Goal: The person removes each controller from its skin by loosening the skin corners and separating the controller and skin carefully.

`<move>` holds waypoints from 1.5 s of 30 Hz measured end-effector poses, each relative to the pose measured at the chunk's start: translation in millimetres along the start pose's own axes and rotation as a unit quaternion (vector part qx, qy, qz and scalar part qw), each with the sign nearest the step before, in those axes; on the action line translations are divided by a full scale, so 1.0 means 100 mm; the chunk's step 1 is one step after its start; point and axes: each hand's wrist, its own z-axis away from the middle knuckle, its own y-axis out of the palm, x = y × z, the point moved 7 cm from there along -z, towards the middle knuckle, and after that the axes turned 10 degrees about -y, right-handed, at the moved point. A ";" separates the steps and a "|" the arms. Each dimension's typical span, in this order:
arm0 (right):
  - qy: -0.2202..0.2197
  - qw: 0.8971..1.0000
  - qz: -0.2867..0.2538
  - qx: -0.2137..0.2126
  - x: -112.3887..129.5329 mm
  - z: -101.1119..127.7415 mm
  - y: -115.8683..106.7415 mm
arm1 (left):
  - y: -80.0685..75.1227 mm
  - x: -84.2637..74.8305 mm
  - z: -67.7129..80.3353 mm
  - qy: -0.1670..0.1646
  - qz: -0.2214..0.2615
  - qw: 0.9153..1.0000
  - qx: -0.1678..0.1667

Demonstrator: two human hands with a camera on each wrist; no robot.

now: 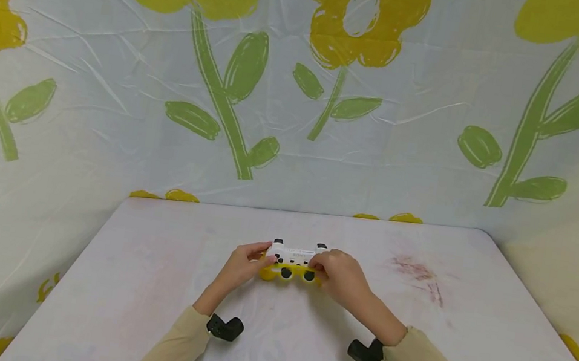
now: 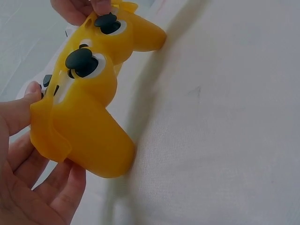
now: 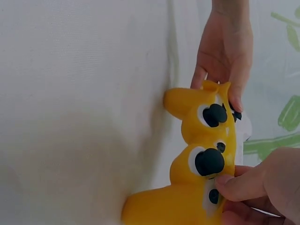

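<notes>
A white game controller (image 1: 297, 256) with dark buttons and sticks sits partly inside a yellow rubbery controller cover (image 2: 89, 136), just over the table's middle. Both dark thumbsticks (image 3: 209, 162) poke through holes in the cover. My left hand (image 1: 241, 267) holds the left end, thumb by the buttons and fingers behind the cover, whose flap is loose there in the left wrist view. At the other end, my right hand (image 3: 267, 187) pinches the cover's edge near the right-hand buttons between thumb and fingers. White casing still shows above the yellow edge in the head view.
The pale table (image 1: 144, 283) has a reddish smudge (image 1: 415, 270) right of the hands. A white curtain (image 1: 411, 129) with yellow flowers and green leaves hangs behind and at the sides. Black wrist cameras (image 1: 367, 353) are strapped over beige sleeves (image 1: 175, 342).
</notes>
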 end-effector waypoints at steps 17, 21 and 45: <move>-0.039 0.999 0.013 0.010 0.07 -0.04 0.00 | 0.00 0.04 -0.02 0.000 -0.005 1.000 0.000; -0.050 0.999 0.018 0.005 0.07 -0.04 0.00 | 0.00 0.04 -0.02 -0.004 -0.006 1.000 0.001; -0.070 0.996 -0.022 0.049 0.01 0.01 0.00 | -0.02 0.02 -0.04 0.004 0.006 1.000 0.011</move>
